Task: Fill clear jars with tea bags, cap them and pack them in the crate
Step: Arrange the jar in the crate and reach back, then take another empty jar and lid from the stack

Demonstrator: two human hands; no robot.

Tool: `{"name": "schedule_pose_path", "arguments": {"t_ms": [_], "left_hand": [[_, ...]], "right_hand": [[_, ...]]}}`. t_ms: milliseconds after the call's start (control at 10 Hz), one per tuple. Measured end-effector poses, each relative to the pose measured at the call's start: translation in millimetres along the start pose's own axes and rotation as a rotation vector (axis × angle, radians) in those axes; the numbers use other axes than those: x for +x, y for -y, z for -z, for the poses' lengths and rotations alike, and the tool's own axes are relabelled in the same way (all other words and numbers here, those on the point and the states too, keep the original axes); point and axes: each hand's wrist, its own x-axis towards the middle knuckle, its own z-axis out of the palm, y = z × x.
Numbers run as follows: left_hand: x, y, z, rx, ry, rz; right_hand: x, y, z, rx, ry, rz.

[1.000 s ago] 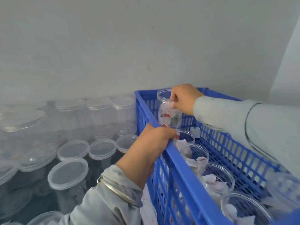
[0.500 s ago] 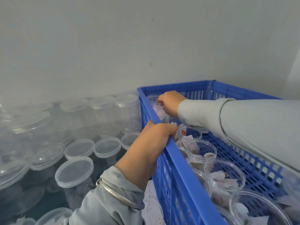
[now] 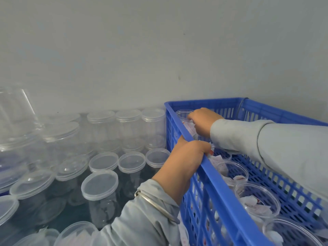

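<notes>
A blue slatted crate stands on the right against the wall. My left hand grips its near rim, fingers curled over the edge. My right hand reaches into the crate's far left corner and holds a clear uncapped jar with tea bags in it, low against the crate wall. A row of open jars with white and red tea bags runs along the inside of the crate toward me.
To the left of the crate stand many capped clear jars, several rows deep, with taller stacks at the far left. A grey wall closes off the back. Loose tea bags lie under my left sleeve.
My right hand has lowered the tea-bag jar from above the crate rim down into the far left corner. My left hand stays on the rim.
</notes>
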Motion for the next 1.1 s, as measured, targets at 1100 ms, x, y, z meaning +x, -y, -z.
{"name": "schedule_pose_path", "arguments": {"t_ms": [1100], "left_hand": [[-125,11,211,0.158,-0.36,0.132]], "right_hand": [[-25,269,47,0.454,-0.035,0.162]]}}
